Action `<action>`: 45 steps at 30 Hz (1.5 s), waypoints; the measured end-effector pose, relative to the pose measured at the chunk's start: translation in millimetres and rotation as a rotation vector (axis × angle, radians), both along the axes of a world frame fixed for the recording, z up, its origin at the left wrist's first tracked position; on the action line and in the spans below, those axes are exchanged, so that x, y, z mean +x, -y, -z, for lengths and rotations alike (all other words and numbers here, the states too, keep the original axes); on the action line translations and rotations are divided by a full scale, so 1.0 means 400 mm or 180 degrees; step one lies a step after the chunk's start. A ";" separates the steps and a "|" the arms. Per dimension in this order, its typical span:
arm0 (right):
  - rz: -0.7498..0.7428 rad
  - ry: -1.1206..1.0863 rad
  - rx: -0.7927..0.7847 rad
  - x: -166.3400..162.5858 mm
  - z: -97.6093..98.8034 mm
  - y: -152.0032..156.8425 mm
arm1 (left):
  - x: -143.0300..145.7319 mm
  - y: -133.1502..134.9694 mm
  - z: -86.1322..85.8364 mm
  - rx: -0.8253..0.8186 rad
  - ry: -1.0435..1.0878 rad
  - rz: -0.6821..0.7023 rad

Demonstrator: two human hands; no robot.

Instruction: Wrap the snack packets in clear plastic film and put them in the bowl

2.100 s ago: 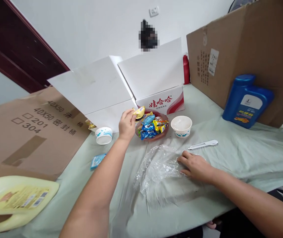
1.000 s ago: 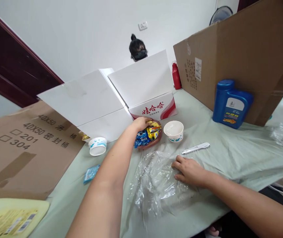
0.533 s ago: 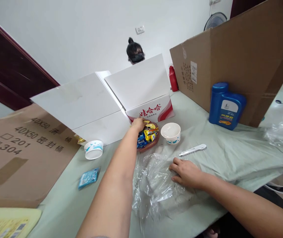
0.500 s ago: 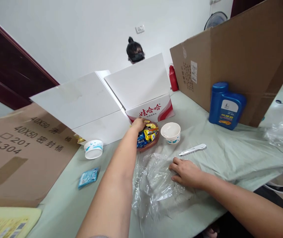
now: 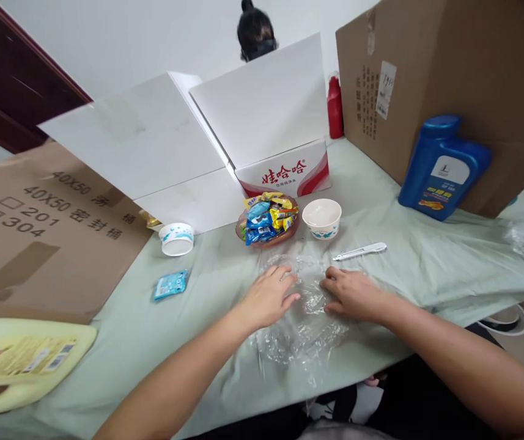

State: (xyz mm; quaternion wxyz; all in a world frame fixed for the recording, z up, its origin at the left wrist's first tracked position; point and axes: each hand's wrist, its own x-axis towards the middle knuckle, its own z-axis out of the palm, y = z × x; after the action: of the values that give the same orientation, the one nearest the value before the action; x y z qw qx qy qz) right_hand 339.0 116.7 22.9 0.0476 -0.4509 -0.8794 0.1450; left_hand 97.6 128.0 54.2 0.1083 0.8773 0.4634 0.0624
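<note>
A crumpled sheet of clear plastic film [image 5: 305, 342] lies on the cloth in front of me. My left hand [image 5: 271, 294] rests at its left side, fingers apart and bent over the film. Across from it, my right hand [image 5: 351, 292] lies on the film's right side, also with fingers spread. Neither hand grips anything that I can see. Just beyond them stands a brown bowl [image 5: 284, 237] heaped with wrapped candies [image 5: 266, 220]. Right of that bowl is a white paper bowl [image 5: 322, 215] with blue print, and a white utility knife [image 5: 360, 251] lies close to my right hand.
A white carton [image 5: 284, 174] stands behind the bowls, with a person [image 5: 255, 30] beyond it. Left are another paper bowl [image 5: 177, 239], a blue packet [image 5: 170, 285], a yellow jug [image 5: 27, 360] and a cardboard box [image 5: 36, 244]. Right are a blue bottle [image 5: 445, 168] and a large cardboard box [image 5: 381, 79].
My left hand has come back from the candy bowl to the plastic film, opposite my right hand. The right hand stays on the film. The view has tilted downward.
</note>
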 end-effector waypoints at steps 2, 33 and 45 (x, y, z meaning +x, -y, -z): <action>0.0122 -0.0246 -0.0069 0.010 -0.017 -0.006 | -0.026 0.037 0.053 -0.0054 -0.0146 -0.0255; 0.0693 -0.3813 -0.3389 0.017 0.011 -0.082 | -0.149 0.013 0.109 -0.1836 0.3845 -0.1946; 0.1233 -0.1539 0.0080 0.030 0.059 -0.110 | -0.201 -0.032 0.175 -0.0350 0.2817 -0.2582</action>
State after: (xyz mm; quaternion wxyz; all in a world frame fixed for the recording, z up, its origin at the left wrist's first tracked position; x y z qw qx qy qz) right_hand 351.1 160.5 -0.7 0.2878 -0.5620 -0.7420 0.2253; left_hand 17.4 140.7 -15.7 0.3037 0.5144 0.6745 0.4338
